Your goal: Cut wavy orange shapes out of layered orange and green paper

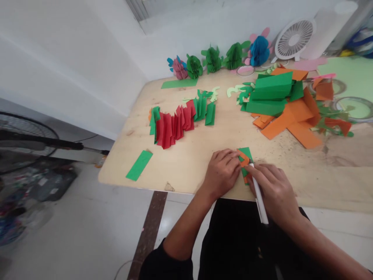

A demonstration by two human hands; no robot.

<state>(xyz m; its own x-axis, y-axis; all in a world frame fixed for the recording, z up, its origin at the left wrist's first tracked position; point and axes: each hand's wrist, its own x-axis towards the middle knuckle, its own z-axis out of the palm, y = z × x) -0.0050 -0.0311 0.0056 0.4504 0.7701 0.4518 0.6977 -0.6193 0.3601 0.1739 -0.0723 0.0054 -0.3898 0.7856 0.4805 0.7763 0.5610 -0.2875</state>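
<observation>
A small green paper piece point(244, 151) with an orange cut-out shape point(244, 158) on it lies near the table's front edge. My left hand point(223, 171) rests on the table with its fingers curled, its fingertips against the left side of these pieces. Closed around a white pen point(258, 194), my right hand point(273, 186) holds the tip at the orange shape's right edge. The lower part of the green piece is partly hidden between my hands.
Folded red papers point(167, 130) and a green strip point(139, 165) lie left on the table point(116, 167). Green and orange papers point(300, 111) are piled at right. Paper figures point(213, 60) and a white fan point(294, 39) stand along the back.
</observation>
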